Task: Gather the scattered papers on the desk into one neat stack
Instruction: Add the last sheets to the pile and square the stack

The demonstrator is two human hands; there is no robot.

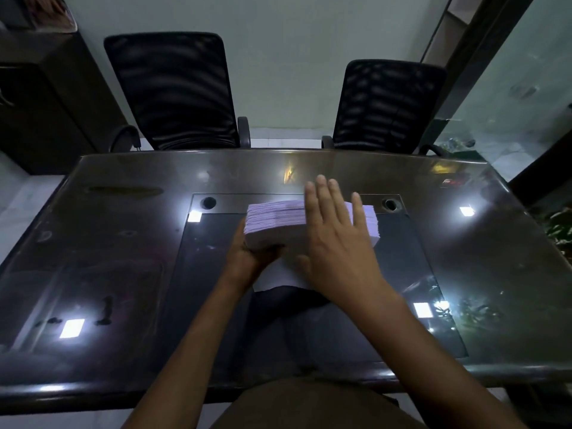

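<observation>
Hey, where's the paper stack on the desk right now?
Head view: the paper stack sits centred on the desk between the two cable holes, the left hand holding its near left corner and the right hand flat over its top.

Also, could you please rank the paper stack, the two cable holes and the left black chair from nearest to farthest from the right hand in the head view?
1. The paper stack, directly under the right hand.
2. The right cable hole, just right of the stack.
3. The left cable hole, beyond the stack's left edge.
4. The left black chair, on the far side.
</observation>
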